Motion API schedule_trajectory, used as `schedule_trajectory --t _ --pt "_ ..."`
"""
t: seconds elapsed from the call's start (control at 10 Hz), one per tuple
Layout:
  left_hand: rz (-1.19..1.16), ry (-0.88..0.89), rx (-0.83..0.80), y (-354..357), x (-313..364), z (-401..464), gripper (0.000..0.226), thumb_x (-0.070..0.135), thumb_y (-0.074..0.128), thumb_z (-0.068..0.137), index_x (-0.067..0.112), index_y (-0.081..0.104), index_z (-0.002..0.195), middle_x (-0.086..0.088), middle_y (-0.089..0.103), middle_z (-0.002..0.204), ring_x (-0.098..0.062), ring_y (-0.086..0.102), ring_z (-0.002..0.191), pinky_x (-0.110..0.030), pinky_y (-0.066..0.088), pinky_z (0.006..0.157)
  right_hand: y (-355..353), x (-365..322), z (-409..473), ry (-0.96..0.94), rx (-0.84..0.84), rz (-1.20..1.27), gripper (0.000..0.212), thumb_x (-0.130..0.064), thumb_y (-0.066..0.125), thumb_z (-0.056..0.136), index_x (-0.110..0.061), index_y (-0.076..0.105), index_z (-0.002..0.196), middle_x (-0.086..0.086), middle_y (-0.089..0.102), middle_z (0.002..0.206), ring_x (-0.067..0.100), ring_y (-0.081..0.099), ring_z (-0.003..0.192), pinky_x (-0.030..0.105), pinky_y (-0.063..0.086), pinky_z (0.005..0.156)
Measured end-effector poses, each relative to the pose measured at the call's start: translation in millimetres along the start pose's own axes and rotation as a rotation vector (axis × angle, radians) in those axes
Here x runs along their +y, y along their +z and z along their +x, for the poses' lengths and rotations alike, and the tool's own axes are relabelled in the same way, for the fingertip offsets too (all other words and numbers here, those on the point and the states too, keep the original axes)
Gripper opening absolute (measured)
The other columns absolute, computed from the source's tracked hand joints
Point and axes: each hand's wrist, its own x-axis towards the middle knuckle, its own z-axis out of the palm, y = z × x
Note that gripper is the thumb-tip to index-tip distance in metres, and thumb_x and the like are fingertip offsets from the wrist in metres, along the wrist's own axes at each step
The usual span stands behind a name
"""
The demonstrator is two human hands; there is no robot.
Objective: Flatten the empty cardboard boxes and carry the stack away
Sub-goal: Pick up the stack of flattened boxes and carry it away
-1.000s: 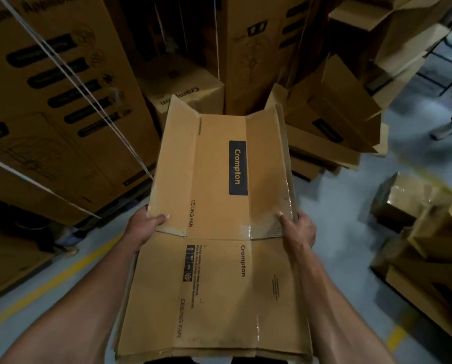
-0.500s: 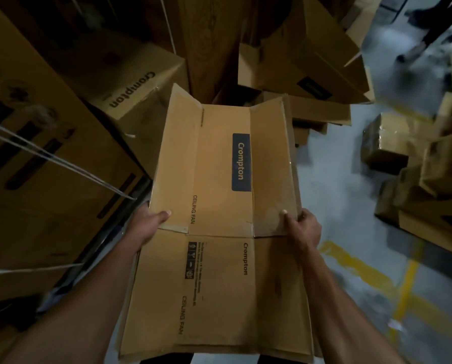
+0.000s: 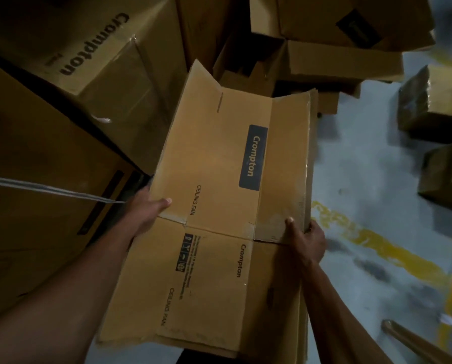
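Observation:
A stack of flattened brown cardboard boxes (image 3: 219, 232), printed "Crompton" and "CEILING FAN", is held flat in front of me above the floor. My left hand (image 3: 147, 211) grips its left edge, thumb on top. On the right edge my right hand (image 3: 305, 239) grips the stack, thumb on the top sheet and fingers curled under. The far flaps of the top box stand slightly raised on both sides.
Tall stacked cartons (image 3: 49, 153) with a white strap (image 3: 49, 190) stand close on the left. Opened empty boxes (image 3: 324, 56) are piled ahead. More crumpled cartons (image 3: 435, 106) lie at the right. Grey floor with yellow line markings (image 3: 377, 245) runs to the right.
The view has swung left and down, and the stack has tilted a little to the right. Both hands keep the same hold on its edges.

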Motion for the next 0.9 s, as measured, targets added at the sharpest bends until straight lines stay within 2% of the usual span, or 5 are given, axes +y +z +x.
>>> schedule_trajectory --t 0.2,0.6,0.7,0.8,0.9 --pt "0.101 0.009 0.004 44.4 -37.7 104.4 0.055 0.045 0.082 0.088 0.025 0.064 0.137 -0.005 0.070 0.122 -0.032 0.066 0.111 -0.045 0.053 0.095 88.9 48.4 45.3 0.046 0.032 0.024 0.038 -0.051 0.072 0.096 -0.017 0.074 0.115 0.007 0.077 0.106 0.027 0.069 0.094 0.034 0.050 0.081" --pt "0.249 0.061 0.031 106.5 -98.9 268.2 0.059 0.048 0.080 0.090 0.025 0.062 0.141 -0.007 0.068 0.132 -0.037 0.063 0.123 -0.051 0.052 0.102 247.0 120.4 117.3 0.126 0.047 0.052 0.040 -0.049 0.069 0.099 -0.016 0.071 0.121 0.004 0.072 0.106 0.025 0.065 0.096 0.037 0.051 0.087" --pt "0.388 0.058 0.126 121.5 -113.2 296.2 0.061 0.055 0.076 0.091 0.023 0.059 0.141 -0.013 0.066 0.132 -0.042 0.063 0.121 -0.056 0.054 0.099 283.6 140.5 128.1 0.151 -0.026 0.068 0.039 -0.043 0.068 0.100 -0.018 0.067 0.130 0.009 0.074 0.121 0.032 0.068 0.111 0.044 0.054 0.098" --pt "0.513 0.097 0.266 142.6 -119.4 307.1 0.045 0.037 0.067 0.101 0.024 0.056 0.143 -0.021 0.064 0.132 -0.046 0.061 0.118 -0.055 0.056 0.094 308.3 158.0 137.4 0.212 -0.301 0.103 0.058 -0.022 0.068 0.100 -0.024 0.046 0.153 0.007 0.065 0.137 0.032 0.063 0.122 0.051 0.055 0.105" --pt "0.646 0.105 0.119 171.9 -131.7 310.9 0.064 0.015 0.059 0.103 0.032 0.039 0.161 -0.021 0.058 0.142 -0.043 0.060 0.123 -0.046 0.052 0.091 318.0 153.4 136.6 0.194 -0.460 0.097 0.077 -0.009 0.063 0.102 -0.029 0.024 0.165 0.008 0.053 0.151 0.033 0.057 0.129 0.044 0.054 0.102"
